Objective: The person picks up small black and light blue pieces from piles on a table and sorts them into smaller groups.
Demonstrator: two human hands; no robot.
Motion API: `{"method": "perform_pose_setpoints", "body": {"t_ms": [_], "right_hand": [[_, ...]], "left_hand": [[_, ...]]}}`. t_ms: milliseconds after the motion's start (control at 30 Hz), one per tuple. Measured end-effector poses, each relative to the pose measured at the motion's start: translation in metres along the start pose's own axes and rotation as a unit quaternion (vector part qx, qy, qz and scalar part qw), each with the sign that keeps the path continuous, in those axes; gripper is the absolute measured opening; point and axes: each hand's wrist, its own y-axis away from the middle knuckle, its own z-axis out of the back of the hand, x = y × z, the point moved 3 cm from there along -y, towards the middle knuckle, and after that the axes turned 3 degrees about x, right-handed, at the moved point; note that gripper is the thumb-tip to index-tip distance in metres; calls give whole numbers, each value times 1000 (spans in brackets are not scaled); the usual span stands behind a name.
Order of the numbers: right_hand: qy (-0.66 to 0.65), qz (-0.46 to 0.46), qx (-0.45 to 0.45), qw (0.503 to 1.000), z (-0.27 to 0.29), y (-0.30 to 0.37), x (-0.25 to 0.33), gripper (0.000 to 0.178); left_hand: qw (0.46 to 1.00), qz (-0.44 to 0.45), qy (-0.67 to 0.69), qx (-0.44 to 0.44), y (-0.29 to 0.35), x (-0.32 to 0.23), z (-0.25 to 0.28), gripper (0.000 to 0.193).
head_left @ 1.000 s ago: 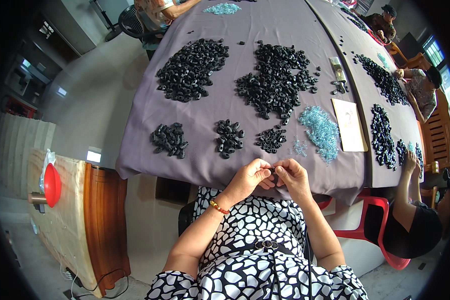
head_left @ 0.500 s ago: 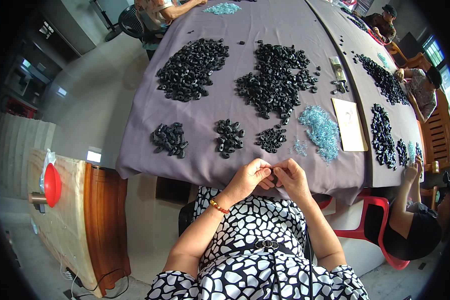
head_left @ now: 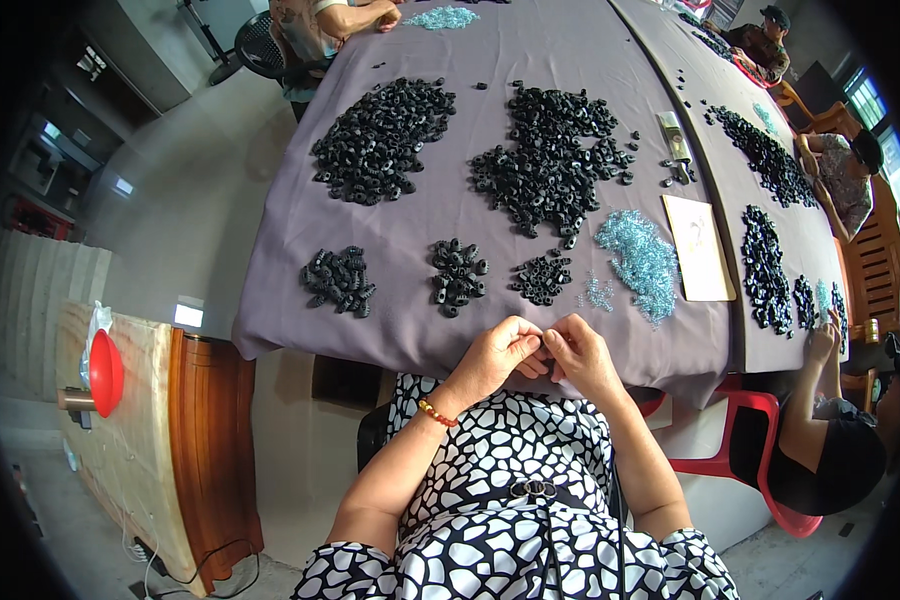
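Observation:
My left hand [head_left: 500, 358] and my right hand [head_left: 582, 358] meet at the table's near edge, over my lap. Thumbs and fingers of both are pinched together around a small black piece [head_left: 543, 346]; the fingers mostly cover it, so its exact kind is hidden. Just beyond them lie a heap of small black rings [head_left: 542, 281], a heap of larger hollow black pieces [head_left: 458, 277] and, further left, ridged black pieces [head_left: 338, 281]. Right of these, tiny shiny light-blue pieces [head_left: 638, 263] form a pile, with a small scatter [head_left: 598, 293] beside it.
Two large black heaps [head_left: 385, 140] [head_left: 552, 160] cover the mauve cloth [head_left: 300, 220] further off. To the right lie a pale board [head_left: 698, 248] and a slim clear package [head_left: 675, 140]. Other people sit around the table. A red chair [head_left: 765, 440] stands at right, a marble-topped counter [head_left: 120, 400] at left.
My right hand has shifted slightly, its thumb and fingers turning a little at the pinch. My left hand stays nearly still. The far-left person's hand has drawn back from the blue pile.

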Motion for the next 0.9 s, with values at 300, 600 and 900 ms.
{"method": "perform_pose_setpoints", "body": {"t_ms": [300, 600, 900], "right_hand": [[39, -10, 14, 999, 2, -3, -6, 26], [39, -10, 28, 999, 0, -4, -10, 37], [86, -2, 3, 996, -3, 0, -6, 36]], "left_hand": [[1000, -11, -6, -4, 0, -2, -2, 21], [1000, 0, 9, 9, 0, 0, -1, 20], [1000, 1, 11, 0, 0, -2, -2, 24]]}}
